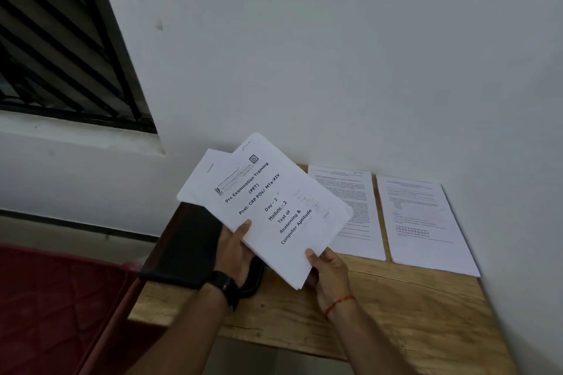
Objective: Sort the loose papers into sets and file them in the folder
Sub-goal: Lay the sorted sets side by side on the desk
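I hold a stack of white printed papers (274,204) above the wooden table (396,307); its top sheet reads "Pre Examination Training". My left hand (236,248) grips the stack's near left edge, thumb on top. My right hand (327,268) grips its near right corner, thumb on top. A sheet underneath sticks out at the far left of the stack. A black folder (185,243) lies on the table's left end, partly hidden by the stack and my left hand. Two paper sets lie flat by the wall: a middle set (362,222) and a right set (426,222).
White walls close off the table at the back and on the right. A dark barred window (61,39) is at the upper left. A red quilted bed or cushion (54,307) lies below the table's left edge.
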